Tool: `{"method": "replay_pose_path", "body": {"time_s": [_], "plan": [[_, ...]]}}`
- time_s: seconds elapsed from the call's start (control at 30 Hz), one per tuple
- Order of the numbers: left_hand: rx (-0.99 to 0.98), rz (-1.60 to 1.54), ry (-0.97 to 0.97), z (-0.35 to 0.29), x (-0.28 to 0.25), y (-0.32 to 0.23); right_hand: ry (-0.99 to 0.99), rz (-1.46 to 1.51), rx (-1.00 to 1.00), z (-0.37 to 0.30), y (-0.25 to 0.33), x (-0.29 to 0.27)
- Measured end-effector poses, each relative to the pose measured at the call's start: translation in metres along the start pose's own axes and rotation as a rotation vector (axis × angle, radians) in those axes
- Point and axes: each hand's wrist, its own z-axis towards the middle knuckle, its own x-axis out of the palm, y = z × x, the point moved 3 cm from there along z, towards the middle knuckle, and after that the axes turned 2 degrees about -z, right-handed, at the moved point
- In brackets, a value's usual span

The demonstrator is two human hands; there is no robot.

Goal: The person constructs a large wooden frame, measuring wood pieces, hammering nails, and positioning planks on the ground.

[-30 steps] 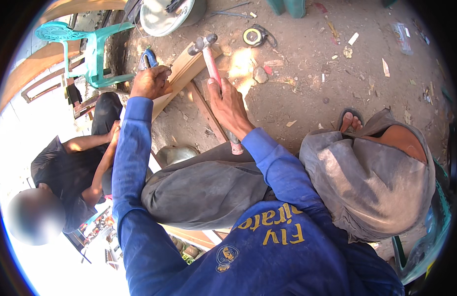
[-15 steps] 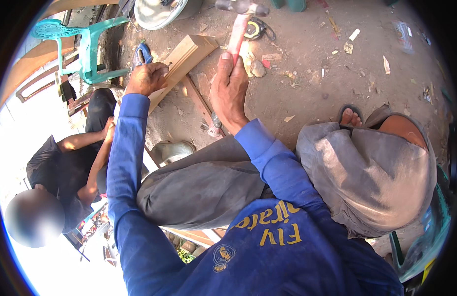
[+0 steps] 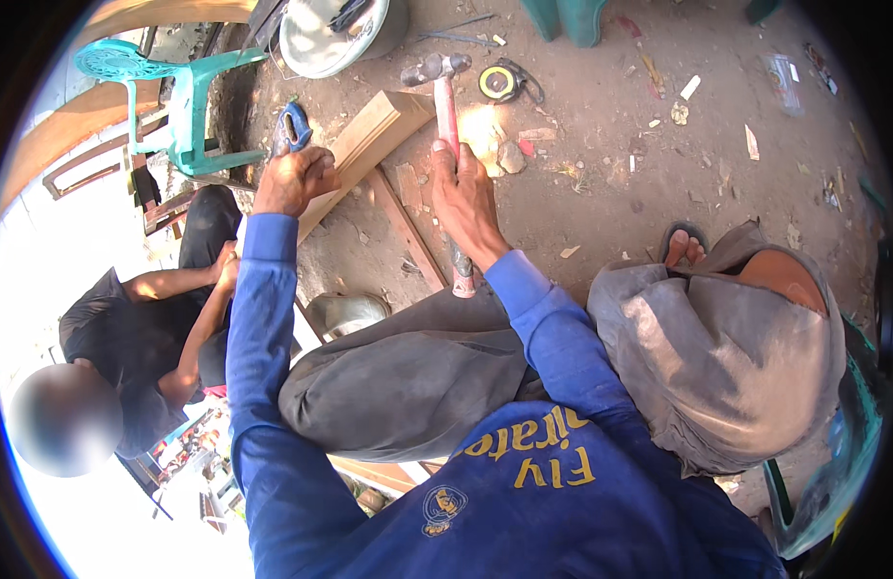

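Observation:
My right hand point(image 3: 468, 201) is wrapped around the red handle of a hammer point(image 3: 446, 111). The hammer's metal head points away from me, and the handle's butt end sticks out below my palm. My left hand point(image 3: 294, 181) is closed in a pinch at the side of a long, grooved wooden beam point(image 3: 381, 130); whatever its fingers hold is hidden. Just beyond that hand lies a blue-handled tool point(image 3: 295, 125). The hammer head is above the ground, to the right of the beam's far end.
A tape measure point(image 3: 502, 82) lies on the dirt beyond the hammer, near a bucket point(image 3: 332, 37). A teal plastic chair point(image 3: 191, 106) stands far left. Another person point(image 3: 128, 323) sits at the left. A thin wood strip point(image 3: 408, 230) and scattered chips lie on the ground.
The hammer has swung to a more upright angle, its head slightly left and lower in view. My left hand stays pinched by the beam. The whole view has shifted a little.

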Motion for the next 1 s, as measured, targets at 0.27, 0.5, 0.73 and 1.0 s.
{"method": "replay_pose_path", "body": {"time_s": [0.27, 0.5, 0.73, 1.0], "plan": [[-0.18, 0.311, 0.181, 0.021, 0.015, -0.03, 0.2, 0.051, 0.159, -0.004, -0.004, 0.006], [-0.158, 0.05, -0.158, -0.01, -0.02, 0.01, 0.188, 0.038, 0.104, -0.005, -0.005, 0.008], [-0.241, -0.183, -0.176, 0.023, -0.024, -0.011, 0.211, -0.033, 0.076, -0.007, -0.007, 0.006], [-0.26, -0.121, -0.108, 0.017, -0.013, 0.007, 0.275, -0.108, 0.072, -0.008, 0.003, 0.003]]}}
